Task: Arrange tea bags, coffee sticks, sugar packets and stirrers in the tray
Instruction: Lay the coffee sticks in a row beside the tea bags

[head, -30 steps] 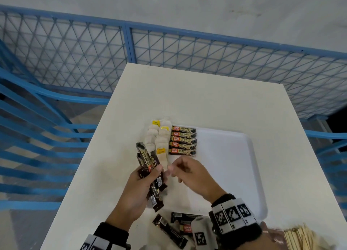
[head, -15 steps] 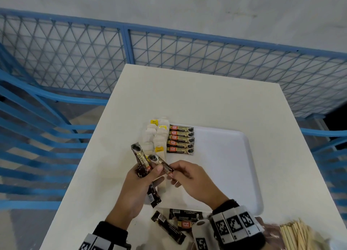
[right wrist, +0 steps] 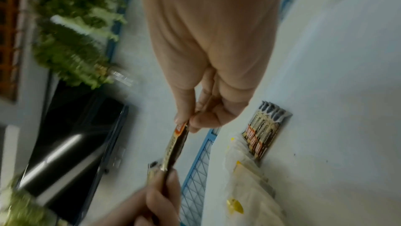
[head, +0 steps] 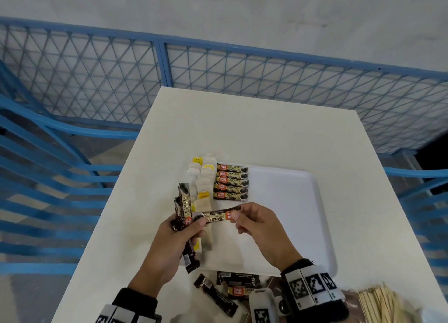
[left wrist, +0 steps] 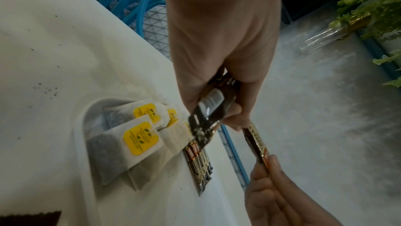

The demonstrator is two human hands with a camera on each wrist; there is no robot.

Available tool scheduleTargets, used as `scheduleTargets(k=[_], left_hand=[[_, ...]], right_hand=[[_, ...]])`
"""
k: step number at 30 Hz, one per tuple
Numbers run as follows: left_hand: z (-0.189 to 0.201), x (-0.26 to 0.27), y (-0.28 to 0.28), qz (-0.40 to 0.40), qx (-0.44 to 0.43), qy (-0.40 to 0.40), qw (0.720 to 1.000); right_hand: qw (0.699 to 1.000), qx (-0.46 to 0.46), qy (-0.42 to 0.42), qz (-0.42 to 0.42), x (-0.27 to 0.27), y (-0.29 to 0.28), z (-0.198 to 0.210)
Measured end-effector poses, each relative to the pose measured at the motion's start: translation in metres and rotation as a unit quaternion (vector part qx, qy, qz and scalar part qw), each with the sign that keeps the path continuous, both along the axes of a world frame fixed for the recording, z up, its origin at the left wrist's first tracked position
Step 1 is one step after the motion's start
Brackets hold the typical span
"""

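My left hand (head: 184, 233) grips a bunch of dark coffee sticks (head: 183, 203) above the left edge of the white tray (head: 303, 201). My right hand (head: 244, 219) pinches the red end of one coffee stick (head: 219, 216), which lies level between both hands, its other end at my left thumb. In the tray, several coffee sticks (head: 231, 181) lie in a neat column beside overlapping tea bags (head: 202, 177) with yellow tags. The left wrist view shows the tea bags (left wrist: 139, 137), the bunch (left wrist: 208, 116) and the pinched stick (left wrist: 256, 142). The right wrist view shows that stick (right wrist: 176, 145) and the row (right wrist: 263, 135).
Loose coffee sticks (head: 218, 296) lie on the white table (head: 254, 128) near its front edge. A bundle of wooden stirrers (head: 380, 305) sits at the front right. A blue mesh fence (head: 218, 80) surrounds the table.
My right hand drew one stick out of the left hand's bunch and turned it from upright to level. The left hand stayed above the tray's left edge.
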State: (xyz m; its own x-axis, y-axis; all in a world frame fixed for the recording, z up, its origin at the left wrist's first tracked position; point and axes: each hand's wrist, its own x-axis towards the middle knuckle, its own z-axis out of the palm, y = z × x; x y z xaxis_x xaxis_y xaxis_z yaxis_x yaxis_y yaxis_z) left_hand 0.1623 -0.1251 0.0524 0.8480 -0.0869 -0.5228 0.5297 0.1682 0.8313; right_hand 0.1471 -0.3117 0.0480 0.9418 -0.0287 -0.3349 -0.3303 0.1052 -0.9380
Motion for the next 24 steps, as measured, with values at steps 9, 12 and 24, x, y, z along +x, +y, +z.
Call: scheduleTargets(k=[9, 12, 24], left_hand=[[0.006, -0.008, -0.006, -0.181, 0.058, -0.011, 0.982], [0.008, -0.004, -0.002, -0.131, 0.072, -0.030, 0.988], [0.002, 0.001, 0.008, -0.027, 0.075, -0.078, 0.994]], right_hand=[[0.994, 0.104, 0.007, 0.027, -0.003, 0.019, 0.000], [0.997, 0.059, 0.005, 0.048, -0.005, 0.019, 0.006], [0.997, -0.027, 0.019, 0.067, -0.011, 0.013, -0.008]])
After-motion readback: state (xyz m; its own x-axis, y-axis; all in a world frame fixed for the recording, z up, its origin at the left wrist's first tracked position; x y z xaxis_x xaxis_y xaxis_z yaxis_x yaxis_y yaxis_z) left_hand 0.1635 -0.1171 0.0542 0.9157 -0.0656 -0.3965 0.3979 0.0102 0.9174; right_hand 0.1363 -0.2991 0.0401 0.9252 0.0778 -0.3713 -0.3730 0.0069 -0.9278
